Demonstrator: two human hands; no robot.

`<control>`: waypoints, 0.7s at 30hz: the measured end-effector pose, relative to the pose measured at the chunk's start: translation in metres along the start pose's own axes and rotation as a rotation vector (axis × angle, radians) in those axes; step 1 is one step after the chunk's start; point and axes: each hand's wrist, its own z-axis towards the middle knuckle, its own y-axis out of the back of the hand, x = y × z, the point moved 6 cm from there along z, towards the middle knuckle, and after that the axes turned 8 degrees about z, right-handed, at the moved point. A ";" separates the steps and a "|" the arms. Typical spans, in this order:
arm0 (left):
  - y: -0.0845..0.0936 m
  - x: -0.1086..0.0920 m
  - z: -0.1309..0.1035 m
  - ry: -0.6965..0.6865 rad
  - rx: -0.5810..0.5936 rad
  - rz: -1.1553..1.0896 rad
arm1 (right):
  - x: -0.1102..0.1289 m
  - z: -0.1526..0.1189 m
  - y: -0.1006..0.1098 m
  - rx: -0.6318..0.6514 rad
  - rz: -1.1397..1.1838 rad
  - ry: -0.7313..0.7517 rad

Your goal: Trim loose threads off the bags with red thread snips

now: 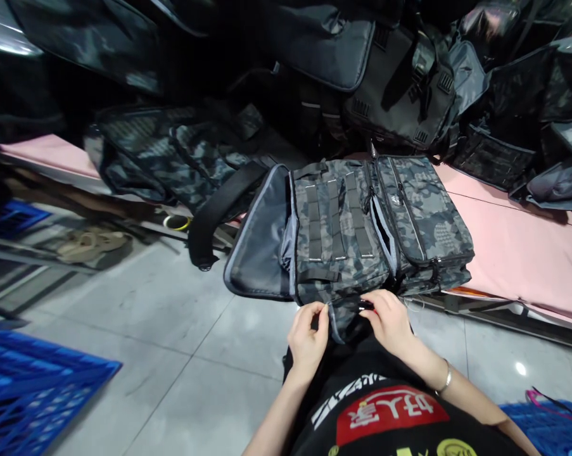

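Presently, left hand (307, 339) pinching near edge of grey camouflage fabric backpack (362, 228), right hand (390, 323) clamped on small dark piece at same edge, bag overhanging pink-covered worktable (518, 253).

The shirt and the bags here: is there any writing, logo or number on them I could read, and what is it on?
Red patch on the person's black shirt: white characters, seen upside down, not readable.
White slanted lettering beside the patch: too distorted to read.
Yellow round marks at the shirt's lower edge: cut off, unreadable.
Camouflage bag: a tiny pale mark by its zip, too small to read.
No other text shows.
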 end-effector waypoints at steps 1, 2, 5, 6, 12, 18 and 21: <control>0.000 0.000 0.000 -0.005 0.009 -0.003 | 0.003 0.003 -0.008 0.022 -0.043 0.050; 0.000 0.000 -0.001 -0.008 0.016 -0.005 | 0.004 0.005 -0.016 0.041 -0.093 0.092; 0.001 0.000 -0.002 -0.009 0.027 -0.004 | 0.004 0.009 -0.033 0.074 -0.226 0.167; 0.001 0.001 -0.002 -0.007 0.029 -0.002 | 0.003 0.009 -0.037 0.077 -0.254 0.180; 0.001 0.000 -0.002 0.010 0.028 0.015 | 0.003 0.007 -0.039 0.074 -0.260 0.207; 0.003 -0.002 -0.001 0.000 0.024 0.030 | 0.007 0.010 -0.036 0.063 -0.258 0.214; 0.002 -0.004 0.000 -0.011 0.027 0.035 | 0.008 0.012 -0.041 0.097 -0.277 0.224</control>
